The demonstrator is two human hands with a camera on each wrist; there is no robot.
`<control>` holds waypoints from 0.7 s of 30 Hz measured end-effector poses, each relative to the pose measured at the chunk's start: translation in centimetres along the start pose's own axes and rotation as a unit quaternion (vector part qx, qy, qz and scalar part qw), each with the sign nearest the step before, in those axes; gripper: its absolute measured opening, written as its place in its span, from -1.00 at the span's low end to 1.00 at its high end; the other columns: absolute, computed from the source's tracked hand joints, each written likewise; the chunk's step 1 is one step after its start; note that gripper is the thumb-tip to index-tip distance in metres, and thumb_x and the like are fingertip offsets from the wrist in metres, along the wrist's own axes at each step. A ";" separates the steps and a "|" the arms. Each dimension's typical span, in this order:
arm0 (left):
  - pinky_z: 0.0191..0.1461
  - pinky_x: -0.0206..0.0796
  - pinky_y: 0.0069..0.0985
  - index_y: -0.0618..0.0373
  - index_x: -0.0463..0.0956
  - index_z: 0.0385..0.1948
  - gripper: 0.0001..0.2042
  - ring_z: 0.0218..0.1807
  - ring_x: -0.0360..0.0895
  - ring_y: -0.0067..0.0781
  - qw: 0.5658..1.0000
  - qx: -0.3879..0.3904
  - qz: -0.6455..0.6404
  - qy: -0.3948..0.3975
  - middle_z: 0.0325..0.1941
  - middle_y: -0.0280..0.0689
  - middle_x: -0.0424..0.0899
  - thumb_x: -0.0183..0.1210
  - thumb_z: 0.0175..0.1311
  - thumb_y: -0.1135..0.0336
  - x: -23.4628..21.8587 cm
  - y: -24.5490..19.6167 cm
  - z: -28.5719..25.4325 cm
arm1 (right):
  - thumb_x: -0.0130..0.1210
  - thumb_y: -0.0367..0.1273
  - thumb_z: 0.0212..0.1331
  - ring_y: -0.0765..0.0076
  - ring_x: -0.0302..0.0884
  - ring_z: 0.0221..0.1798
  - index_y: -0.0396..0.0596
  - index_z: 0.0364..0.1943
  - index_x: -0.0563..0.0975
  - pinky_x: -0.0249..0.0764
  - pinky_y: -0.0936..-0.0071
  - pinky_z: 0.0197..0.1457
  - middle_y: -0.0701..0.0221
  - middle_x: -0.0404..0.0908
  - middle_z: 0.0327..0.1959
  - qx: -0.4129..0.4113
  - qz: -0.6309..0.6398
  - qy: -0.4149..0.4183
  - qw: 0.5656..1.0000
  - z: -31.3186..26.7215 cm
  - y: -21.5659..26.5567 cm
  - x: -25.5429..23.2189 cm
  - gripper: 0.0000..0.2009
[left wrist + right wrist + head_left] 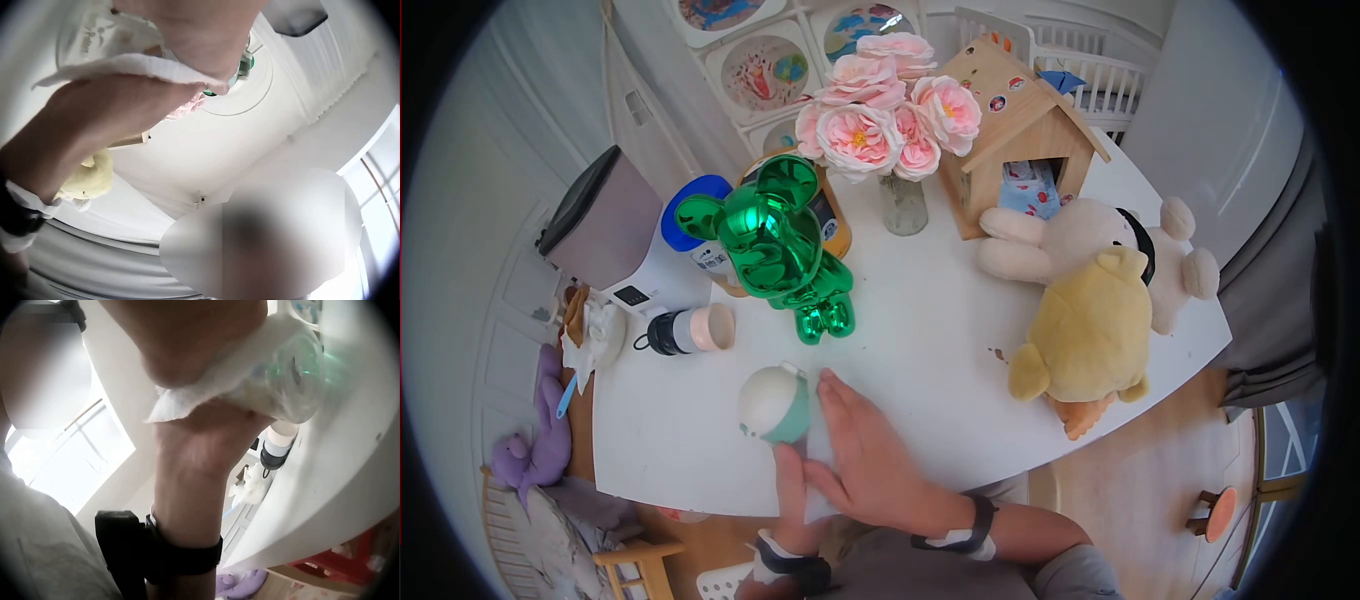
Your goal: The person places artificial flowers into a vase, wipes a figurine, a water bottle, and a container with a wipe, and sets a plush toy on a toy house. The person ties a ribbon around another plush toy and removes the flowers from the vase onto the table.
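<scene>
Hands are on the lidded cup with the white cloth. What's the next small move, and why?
I'd probably slide the white cloth toward the cup's base: in the right wrist view, it lies between the left hand and right hand, while the clear base looks uncovered.

A home: plush toys (1095,320) fill part of a white table (920,400), near a white slatted crib (1090,85), grey curtain (1280,265) and wood flooring (1160,470).

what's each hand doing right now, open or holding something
Left hand: cannot tell, fingers mostly hidden near the bottle.
Right hand: open, fingers straight beside it.
</scene>
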State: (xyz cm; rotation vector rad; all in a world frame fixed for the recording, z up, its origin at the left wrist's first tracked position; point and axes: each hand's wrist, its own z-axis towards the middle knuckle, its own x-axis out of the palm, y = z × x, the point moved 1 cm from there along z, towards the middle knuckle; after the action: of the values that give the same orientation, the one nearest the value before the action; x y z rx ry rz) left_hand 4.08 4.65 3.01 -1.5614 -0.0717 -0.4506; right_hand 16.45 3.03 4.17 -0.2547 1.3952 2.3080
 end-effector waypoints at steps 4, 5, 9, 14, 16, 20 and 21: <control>0.45 0.11 -0.38 0.16 0.19 0.38 -0.38 0.38 0.31 -0.31 0.987 -0.078 -0.136 -0.027 0.39 -0.21 0.36 -0.37 0.57 -0.16 -0.5 -0.3 -0.2 | -0.06 -0.27 0.28 -0.02 0.21 0.43 -0.33 0.35 0.23 0.13 0.08 0.47 0.06 0.28 0.39 -0.150 -0.214 0.053 0.964 -0.6 1.3 -0.5 -0.41; 0.45 0.11 -0.38 0.16 0.19 0.38 -0.38 0.38 0.31 -0.31 0.987 -0.076 -0.137 -0.027 0.39 -0.21 0.36 -0.37 0.57 -0.16 -1.5 0.1 -0.1 | -0.08 -0.30 0.26 0.10 0.12 0.51 -0.28 0.37 0.24 0.10 0.11 0.49 0.15 0.21 0.46 -0.215 -0.290 0.109 0.926 -0.8 1.4 -0.5 -0.41; 0.47 0.09 -0.38 0.13 0.15 0.40 -0.38 0.39 0.30 -0.29 0.996 0.049 -0.060 0.040 0.40 -0.24 0.33 -0.42 0.57 -0.16 -3.8 2.0 -0.4 | -0.09 -0.33 0.23 0.22 0.15 0.50 -0.21 0.34 0.32 0.07 0.17 0.51 0.29 0.22 0.48 -0.201 -0.214 0.149 0.944 -1.2 0.9 -0.2 -0.45; 0.51 0.04 -0.35 -0.02 -0.07 0.51 -0.40 0.45 0.20 -0.28 0.996 0.063 -0.014 -0.064 0.52 -0.27 0.10 -0.42 0.58 -0.15 -0.5 0.8 -0.5 | -0.01 -0.39 0.14 0.15 0.20 0.46 -0.24 0.29 0.38 0.29 0.23 0.34 0.20 0.24 0.46 -0.237 -0.156 0.112 0.952 2.5 2.6 -2.0 -0.45; 0.54 -0.01 -0.30 -0.13 -0.20 0.54 -0.34 0.50 0.12 -0.28 0.992 0.008 -0.117 -0.041 0.57 -0.29 -0.04 -0.38 0.54 -0.22 1.4 -0.7 -0.3 | -0.01 -0.38 0.18 0.08 0.13 0.50 -0.27 0.32 0.32 0.21 0.18 0.41 0.16 0.18 0.48 -0.225 -0.135 0.106 0.959 3.8 2.2 -2.1 -0.43; 0.55 -0.04 -0.25 -0.14 -0.17 0.53 -0.26 0.54 0.07 -0.24 0.949 0.101 0.294 -0.058 0.58 -0.30 -0.01 -0.34 0.46 -0.34 -0.2 0.5 -2.6 | -0.10 -0.30 0.36 -0.09 -0.07 0.57 -0.30 0.42 0.13 -0.08 0.07 0.57 0.07 0.08 0.50 -0.132 0.029 0.111 0.985 5.4 1.8 -3.3 -0.41; 0.56 -0.05 -0.22 -0.12 -0.16 0.53 -0.22 0.54 0.06 -0.21 0.998 0.007 0.063 0.000 0.58 -0.27 0.00 -0.34 0.42 -0.39 0.6 -0.5 -1.9 | -0.13 -0.26 0.42 -0.12 -0.13 0.59 -0.32 0.47 -0.04 -0.14 0.06 0.58 -0.02 0.01 0.51 -0.136 0.021 0.124 0.983 5.5 1.3 -3.4 -0.35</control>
State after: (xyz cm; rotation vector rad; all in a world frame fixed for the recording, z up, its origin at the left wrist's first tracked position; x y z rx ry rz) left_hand 4.00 2.73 3.66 -1.5424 0.0231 -0.3490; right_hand 19.19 6.44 9.10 -0.6187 1.1971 2.5724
